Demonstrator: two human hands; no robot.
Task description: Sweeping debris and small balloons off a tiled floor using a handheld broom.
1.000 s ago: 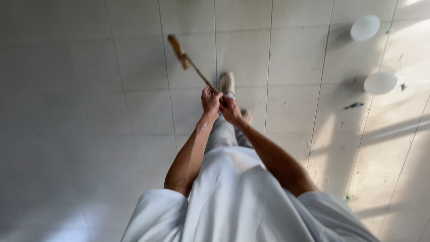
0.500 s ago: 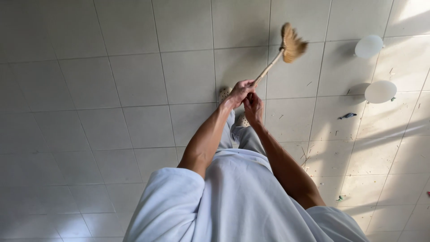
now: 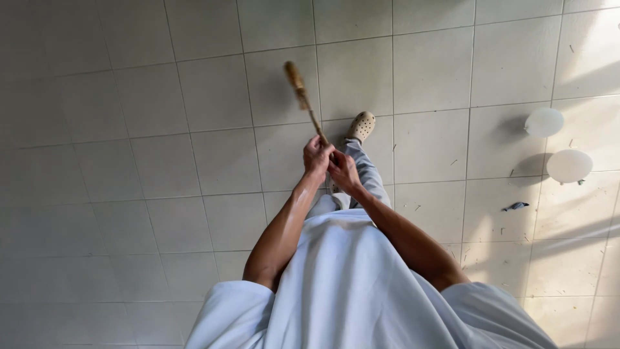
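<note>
Broom (image 3: 302,97) held in both hands, with thin wooden handle running up and slightly left from the hands to the straw-coloured head, blurred, above the pale tiled floor (image 3: 194,161). Head of the broom well apart from the hands, beyond them and to the left of the light perforated clog (image 3: 361,126). Left hand (image 3: 317,157) closed around the handle, fingers wrapped fully, grip tight on the broom. Right hand (image 3: 343,171) just beside and a little lower, touching the left hand, also closed around the lower end of the handle; end of the handle hidden inside the hands. Both forearms stretched forward and converging in front of the body, elbows bent a little, left arm in shadow, right arm coming from the lower right. White short-sleeved shirt (image 3: 349,291) filling the lower part of the view, grey trousers below the hands. Two round white discs (image 3: 557,143) on the floor at the right, in a sunlit patch, well apart from the broom. Small dark scrap (image 3: 515,207) and thin bits of debris scattered on the tiles near them.
</note>
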